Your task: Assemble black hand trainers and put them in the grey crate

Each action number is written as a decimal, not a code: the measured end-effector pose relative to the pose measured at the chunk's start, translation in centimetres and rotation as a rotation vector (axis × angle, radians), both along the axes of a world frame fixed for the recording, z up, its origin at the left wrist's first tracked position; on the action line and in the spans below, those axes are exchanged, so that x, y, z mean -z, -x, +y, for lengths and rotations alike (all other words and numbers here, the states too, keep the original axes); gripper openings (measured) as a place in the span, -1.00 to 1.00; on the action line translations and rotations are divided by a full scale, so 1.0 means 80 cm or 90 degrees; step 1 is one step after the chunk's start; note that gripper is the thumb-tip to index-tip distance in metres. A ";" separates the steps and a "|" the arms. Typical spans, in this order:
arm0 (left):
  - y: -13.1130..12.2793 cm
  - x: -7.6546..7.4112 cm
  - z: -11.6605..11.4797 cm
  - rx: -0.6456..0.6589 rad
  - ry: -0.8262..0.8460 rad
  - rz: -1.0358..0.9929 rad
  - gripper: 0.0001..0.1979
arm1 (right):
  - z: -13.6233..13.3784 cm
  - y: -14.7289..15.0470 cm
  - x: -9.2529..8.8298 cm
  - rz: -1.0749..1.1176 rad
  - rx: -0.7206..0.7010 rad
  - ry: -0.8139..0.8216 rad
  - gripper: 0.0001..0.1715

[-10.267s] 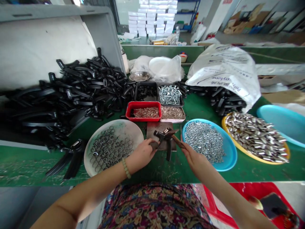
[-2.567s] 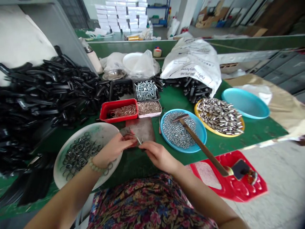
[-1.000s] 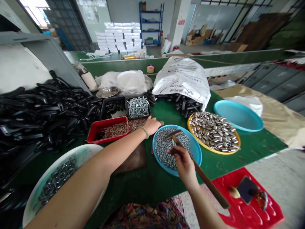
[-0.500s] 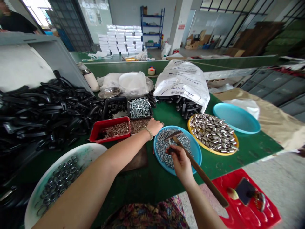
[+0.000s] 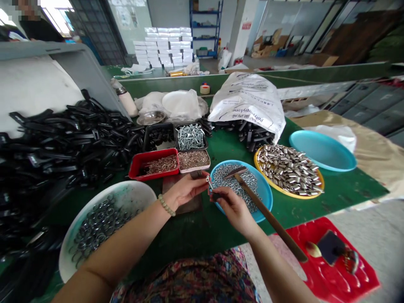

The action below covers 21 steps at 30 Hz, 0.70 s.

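My left hand (image 5: 188,187), with a beaded bracelet at its wrist, is closed, its fingertips at a small silver bolt-like piece (image 5: 209,183). Facing it, my right hand (image 5: 232,207) pinches a small dark part (image 5: 216,195) from which the silver piece rises. Both hands meet over the left rim of a blue tray (image 5: 269,198) of small metal nuts. Across that tray rests a hammer (image 5: 259,206), its wooden handle passing right of my right hand. A dark metal plate (image 5: 189,206) lies on the table beneath my left hand.
Black parts (image 5: 94,139) are heaped at left, behind a white basin (image 5: 145,190) of rings. A red bin (image 5: 135,166) and a bin of screws (image 5: 191,138) stand ahead. A yellow tray (image 5: 320,185) of metal sleeves is right, a red stool (image 5: 356,273) lower right.
My left hand has come back from the tray's far left edge to meet my right hand at the silver piece. My right hand has moved slightly left. The view has shifted a little.
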State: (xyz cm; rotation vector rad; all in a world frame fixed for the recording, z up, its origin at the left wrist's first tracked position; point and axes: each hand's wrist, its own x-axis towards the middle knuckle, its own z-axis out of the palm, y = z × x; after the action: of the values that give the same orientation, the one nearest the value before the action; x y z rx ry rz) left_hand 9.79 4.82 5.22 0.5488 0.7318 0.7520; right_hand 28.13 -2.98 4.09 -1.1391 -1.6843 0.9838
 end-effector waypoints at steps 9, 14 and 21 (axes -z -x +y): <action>0.078 -0.022 -0.026 0.230 -0.282 0.263 -0.80 | -0.013 0.035 -0.024 -0.012 -0.199 0.122 -0.77; 0.091 -0.038 -0.051 0.049 -0.598 0.395 -0.89 | -0.013 0.077 -0.002 0.487 -0.138 0.294 -0.73; 0.103 -0.027 -0.071 -0.124 -0.711 0.484 -0.53 | -0.013 0.088 -0.004 0.493 -0.188 0.311 -0.82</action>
State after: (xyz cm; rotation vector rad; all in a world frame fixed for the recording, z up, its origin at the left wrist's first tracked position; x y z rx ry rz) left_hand 1.53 -0.84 7.39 1.8637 1.0311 1.1274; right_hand 21.08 -4.02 4.44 -0.6426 -1.0079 1.8109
